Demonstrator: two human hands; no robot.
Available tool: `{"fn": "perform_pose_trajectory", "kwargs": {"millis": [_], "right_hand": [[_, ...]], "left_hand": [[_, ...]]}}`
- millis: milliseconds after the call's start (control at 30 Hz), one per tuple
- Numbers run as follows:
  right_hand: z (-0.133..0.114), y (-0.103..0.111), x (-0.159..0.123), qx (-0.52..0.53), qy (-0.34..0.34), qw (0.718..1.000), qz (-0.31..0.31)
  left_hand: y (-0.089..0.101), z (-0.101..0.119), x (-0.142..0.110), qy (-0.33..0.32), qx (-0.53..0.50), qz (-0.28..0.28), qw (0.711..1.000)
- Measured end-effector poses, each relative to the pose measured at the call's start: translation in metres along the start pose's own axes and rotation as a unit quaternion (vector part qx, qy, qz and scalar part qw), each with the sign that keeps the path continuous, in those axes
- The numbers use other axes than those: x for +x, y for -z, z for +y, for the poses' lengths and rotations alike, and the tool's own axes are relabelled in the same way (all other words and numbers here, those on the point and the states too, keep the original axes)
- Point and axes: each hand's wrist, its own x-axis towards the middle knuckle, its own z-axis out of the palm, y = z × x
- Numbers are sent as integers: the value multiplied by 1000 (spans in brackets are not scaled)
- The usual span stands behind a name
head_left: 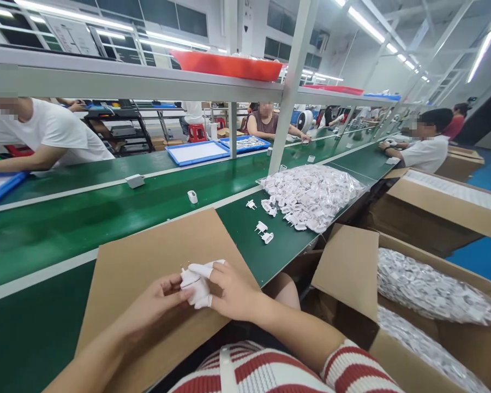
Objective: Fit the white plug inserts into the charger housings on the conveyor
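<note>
Over a sheet of brown cardboard (147, 251), both my hands meet on a white plug charger (193, 288), its small pins pointing away from me. My left hand (163, 297) pinches it from the left, bare fingers closed on its side. From the right, my right hand (235, 292) grips it too, with white covers on the thumb and a finger. Part of the charger is hidden behind the fingers. Beyond the cardboard, several loose white two-pin plug heads (262, 226) lie on the green bench beside a clear bag of plug heads (311, 191).
A green conveyor belt (159, 210) runs across ahead, carrying a white housing (192, 196) and a white block (135, 181). Open cartons (347, 267) with bagged white parts stand at right. A post (290, 87) and shelf (126, 79) rise ahead. Co-workers sit around the line.
</note>
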Motion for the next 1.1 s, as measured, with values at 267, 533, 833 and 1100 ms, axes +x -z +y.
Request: {"fn": "perform_pose_trajectory", "kwargs": {"millis": [267,533,833,1100], "right_hand": [[-25,16,-12,-46,130,988,66],[-19,27,2,-29,144,977,155],[10,40,22,-28,93,975,200],[7,35,22,-28,90,973,212]], "left_hand": [[-15,14,-21,-35,-72,-78,994],[-22,36,-8,-75,-74,-63,992],[-2,53,30,-172,-26,-39,984],[0,51,28,-283,228,19,932]]}}
